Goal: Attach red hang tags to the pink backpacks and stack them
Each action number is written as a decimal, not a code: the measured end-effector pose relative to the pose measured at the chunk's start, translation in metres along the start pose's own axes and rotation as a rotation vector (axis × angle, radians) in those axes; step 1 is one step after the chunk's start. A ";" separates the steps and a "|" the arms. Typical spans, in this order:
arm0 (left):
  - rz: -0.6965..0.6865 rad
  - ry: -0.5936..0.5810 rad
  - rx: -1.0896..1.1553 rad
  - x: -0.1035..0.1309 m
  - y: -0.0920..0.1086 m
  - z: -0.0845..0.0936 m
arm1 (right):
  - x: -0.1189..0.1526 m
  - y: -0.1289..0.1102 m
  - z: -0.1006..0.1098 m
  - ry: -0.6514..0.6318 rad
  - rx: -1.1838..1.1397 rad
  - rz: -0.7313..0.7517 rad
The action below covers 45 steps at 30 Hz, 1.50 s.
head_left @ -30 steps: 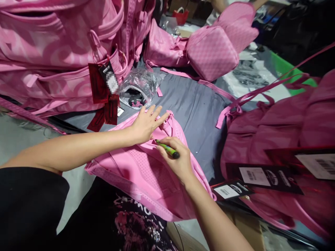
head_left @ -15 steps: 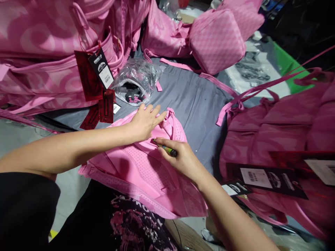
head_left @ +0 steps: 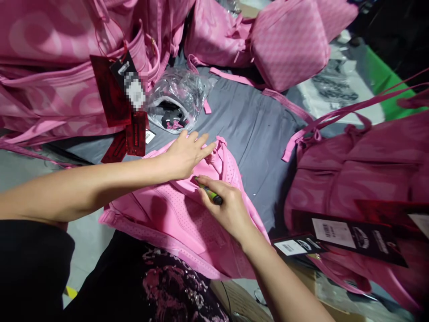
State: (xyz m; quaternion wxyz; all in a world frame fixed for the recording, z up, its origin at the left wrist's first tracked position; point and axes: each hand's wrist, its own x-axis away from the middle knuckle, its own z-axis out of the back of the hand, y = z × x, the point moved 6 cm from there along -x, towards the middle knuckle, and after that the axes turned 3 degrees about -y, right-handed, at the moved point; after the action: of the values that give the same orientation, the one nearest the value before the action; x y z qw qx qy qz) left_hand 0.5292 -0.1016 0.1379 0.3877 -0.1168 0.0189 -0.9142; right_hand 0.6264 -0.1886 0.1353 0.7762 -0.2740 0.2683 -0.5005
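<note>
A pink bag piece (head_left: 181, 219) with perforated panels lies in front of me, partly on the grey cloth and over my lap. My left hand (head_left: 189, 154) rests flat on its upper part, fingers spread. In my right hand (head_left: 224, 201) is a small green tool with a black end (head_left: 214, 196), pinched between thumb and fingers; its tip is at the pink fabric just below my left hand. The tip's exact contact is too small to make out.
Large pink bags (head_left: 60, 94) with red and black tags stand at left, others (head_left: 291, 44) at the back and right (head_left: 368, 170). A clear plastic bag (head_left: 181, 98) lies on the grey cloth (head_left: 248, 120). A green bin (head_left: 385, 80) is behind.
The view has shifted slightly, so the bags at the right and back sit further right. My right hand and the green tool have moved slightly left relative to my left hand.
</note>
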 end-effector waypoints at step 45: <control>-0.039 -0.271 0.122 0.011 -0.040 -0.009 | -0.011 0.005 -0.032 0.235 -0.328 -0.043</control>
State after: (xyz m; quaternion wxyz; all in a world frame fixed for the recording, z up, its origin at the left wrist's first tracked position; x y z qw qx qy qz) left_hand 0.4916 -0.0820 0.1362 0.3753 -0.2156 -0.0917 -0.8968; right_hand 0.6035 -0.1815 0.1108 0.6737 -0.3423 0.4291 -0.4948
